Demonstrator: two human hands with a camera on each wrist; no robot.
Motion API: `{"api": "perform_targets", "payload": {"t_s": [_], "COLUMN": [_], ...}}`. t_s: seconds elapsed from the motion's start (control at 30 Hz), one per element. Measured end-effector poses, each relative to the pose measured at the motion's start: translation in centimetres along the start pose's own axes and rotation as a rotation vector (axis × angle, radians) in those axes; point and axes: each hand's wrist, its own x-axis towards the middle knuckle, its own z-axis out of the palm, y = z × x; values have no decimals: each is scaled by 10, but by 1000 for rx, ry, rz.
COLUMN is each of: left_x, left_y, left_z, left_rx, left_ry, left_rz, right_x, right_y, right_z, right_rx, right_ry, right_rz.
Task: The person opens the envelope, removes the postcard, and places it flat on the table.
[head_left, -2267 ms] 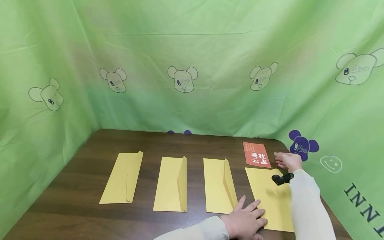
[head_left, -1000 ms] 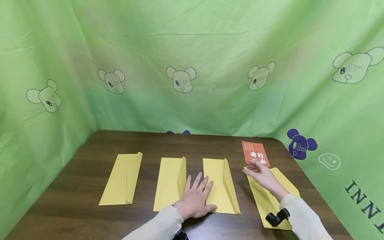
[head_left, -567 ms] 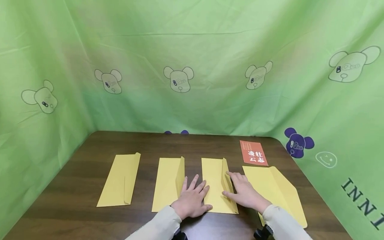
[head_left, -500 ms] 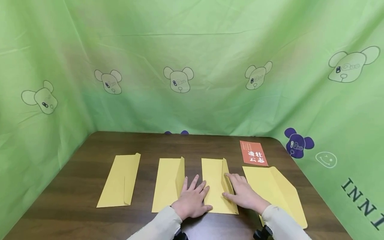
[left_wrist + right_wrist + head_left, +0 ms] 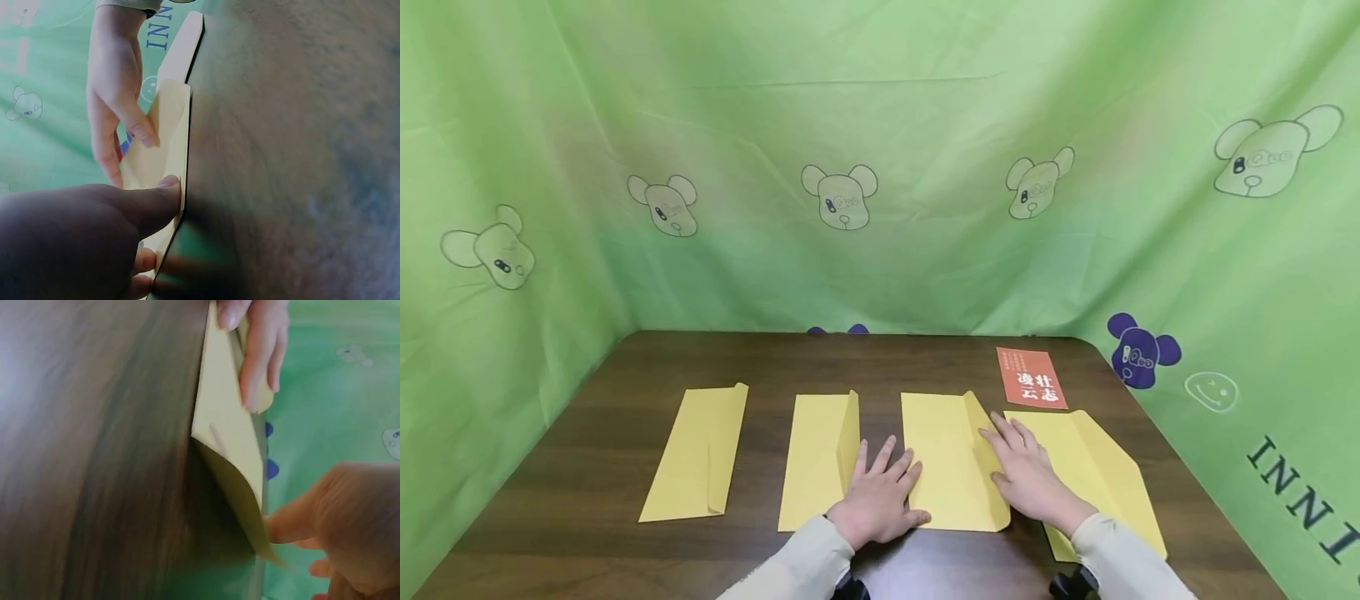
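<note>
In the head view my left hand (image 5: 880, 500) lies with its fingers spread, across the gap between two yellow envelopes. Its thumb and fingertips rest at the left edge of the third envelope (image 5: 936, 458). My right hand (image 5: 1037, 479) is at that envelope's flap (image 5: 981, 442), which stands partly raised along the right side. In the right wrist view the thumb of the right hand (image 5: 356, 519) touches the edge of the lifted flap (image 5: 240, 494). The fingers there look loosely extended; some are hidden.
To the left lie a second envelope (image 5: 816, 458) and a first envelope (image 5: 696, 454). A fourth envelope (image 5: 1105, 475), its flap unfolded, lies under the right forearm. A red card (image 5: 1032, 379) with white characters lies behind it on the brown table (image 5: 587, 467). Green cloth (image 5: 925, 275) surrounds the table.
The fourth envelope's flap came open earlier. Then both hands moved left to the third envelope. Since half a second ago, the right hand has swung that envelope's flap outward to the right.
</note>
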Motion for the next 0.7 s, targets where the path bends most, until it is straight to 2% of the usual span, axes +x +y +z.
{"api": "perform_targets", "payload": {"t_s": [0.13,0.27,0.37,0.53,0.7], "left_x": [0,2,3,1,-1], "left_y": [-1,-1,-1,0,2], "left_z": [-3,-7,-8,-7,-3], "left_rx": [23,41,48,52,58], "left_ry": [-13,-20,-25,-40,-47], "left_rz": [-13,-20,-26,-31,-28], "right_x": [-1,4,10,12,10], "right_y": [5,11,16,22,27], "right_z": [-1,-5,-9,-11,-10], "right_rx": [-84,-135,-97,13,23], "right_ry": [-40,-88,-138,-272,-300], "right_rz": [-49,-185,-266,-291,-317]}}
